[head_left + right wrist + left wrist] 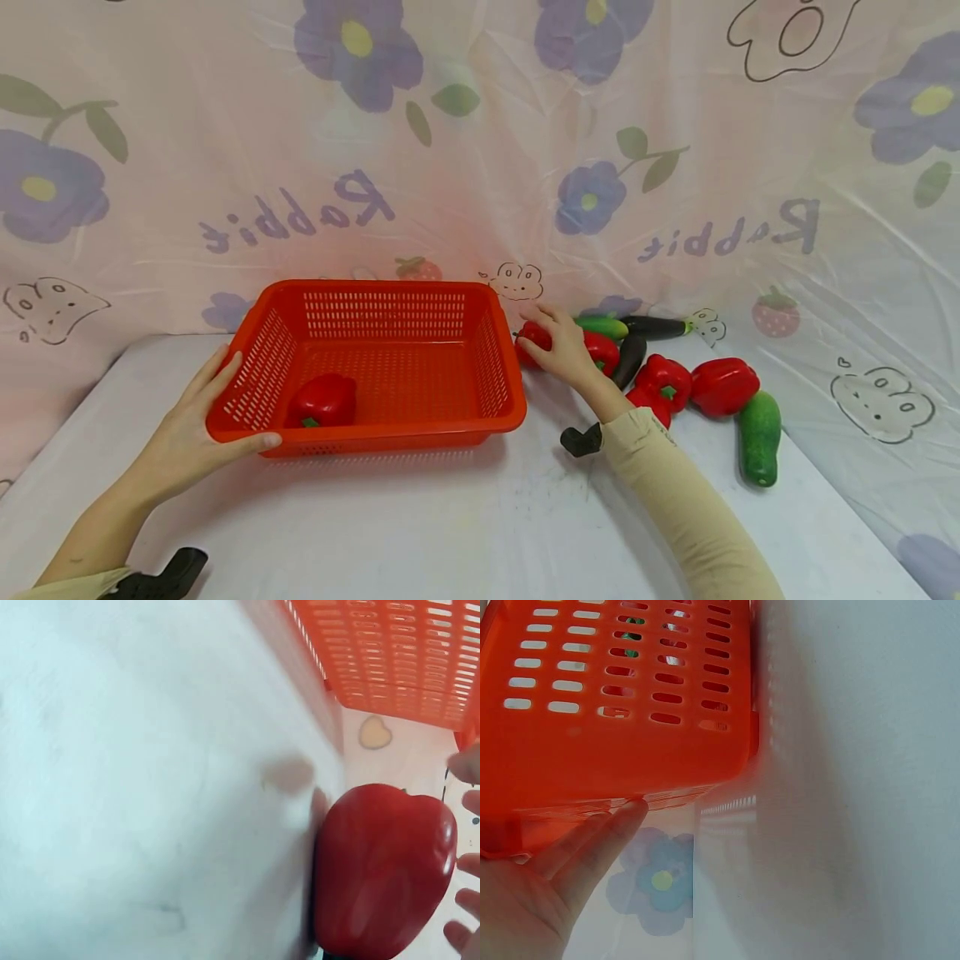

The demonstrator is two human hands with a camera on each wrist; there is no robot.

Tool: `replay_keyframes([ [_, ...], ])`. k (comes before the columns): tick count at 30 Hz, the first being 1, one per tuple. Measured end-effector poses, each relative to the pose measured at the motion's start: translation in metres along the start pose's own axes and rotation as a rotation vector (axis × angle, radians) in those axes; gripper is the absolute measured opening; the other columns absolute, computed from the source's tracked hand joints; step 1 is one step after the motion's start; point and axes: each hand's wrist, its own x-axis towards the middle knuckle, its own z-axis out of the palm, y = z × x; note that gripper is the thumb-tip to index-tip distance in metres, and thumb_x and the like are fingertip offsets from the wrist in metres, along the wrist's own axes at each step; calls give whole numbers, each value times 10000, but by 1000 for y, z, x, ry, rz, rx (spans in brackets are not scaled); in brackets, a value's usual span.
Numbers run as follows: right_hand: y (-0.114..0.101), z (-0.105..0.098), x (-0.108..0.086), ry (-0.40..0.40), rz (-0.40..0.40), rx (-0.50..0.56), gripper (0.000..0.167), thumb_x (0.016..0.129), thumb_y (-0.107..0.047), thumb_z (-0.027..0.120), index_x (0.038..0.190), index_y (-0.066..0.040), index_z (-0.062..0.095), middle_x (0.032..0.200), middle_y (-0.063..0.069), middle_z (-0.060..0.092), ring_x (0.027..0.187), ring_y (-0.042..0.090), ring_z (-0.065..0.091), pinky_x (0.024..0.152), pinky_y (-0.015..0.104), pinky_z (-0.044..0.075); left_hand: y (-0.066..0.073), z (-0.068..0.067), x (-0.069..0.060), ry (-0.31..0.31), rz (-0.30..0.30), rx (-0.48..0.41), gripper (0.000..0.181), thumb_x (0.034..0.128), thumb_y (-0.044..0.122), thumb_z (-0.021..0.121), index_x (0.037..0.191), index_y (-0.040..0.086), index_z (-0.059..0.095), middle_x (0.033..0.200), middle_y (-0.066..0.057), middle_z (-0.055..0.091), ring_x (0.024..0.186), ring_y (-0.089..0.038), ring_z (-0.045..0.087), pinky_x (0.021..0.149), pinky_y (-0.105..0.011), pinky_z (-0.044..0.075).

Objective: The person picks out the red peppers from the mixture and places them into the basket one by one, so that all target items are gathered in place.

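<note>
An orange-red plastic basket (405,432) stands on the white table, with one red bell pepper (326,398) lying at its front left. My left hand (180,446) touches the basket's left end, thumb over the front rim; the left wrist view shows extended fingers (604,851) along the basket wall (622,761). Just right of the basket, my right hand (567,350) is over another red pepper (531,342). In the right wrist view the fingers (470,901) are spread beside this pepper (382,870), not curled round it. Whether a fingertip touches it I cannot tell.
Right of my right hand lie more red peppers (724,387), a dark eggplant (654,327), another dark vegetable (630,358), a green cucumber (603,327) and a larger green one (760,437). A patterned curtain (465,192) hangs behind the table.
</note>
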Motion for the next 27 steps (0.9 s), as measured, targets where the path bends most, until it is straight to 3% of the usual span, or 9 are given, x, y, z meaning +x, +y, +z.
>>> replay_keyframes([
  [9,7,2,-5,-103,63,-52,572,867,-232,681,1391,-86,506,1513,264,291,1401,481,212,1043,710,221,0,0,0,5,8,-5,1124,704,294,838,1537,47,126,1626,-70,1,1420,-490,97,966,-782,189],
  [16,13,2,-8,-165,83,-52,649,864,-222,690,1441,-74,433,1531,305,212,1401,525,179,1052,707,247,0,1,0,-1,12,-9,1127,704,294,839,1540,57,121,1627,-55,-3,1421,-490,95,965,-783,186],
  [27,6,7,-6,-225,94,-114,728,858,-229,699,1494,-157,353,1549,286,178,1418,481,175,1051,733,211,-1,0,0,-7,-1,0,1124,714,308,832,1546,86,110,1628,-17,-17,1430,-479,83,931,-797,195],
])
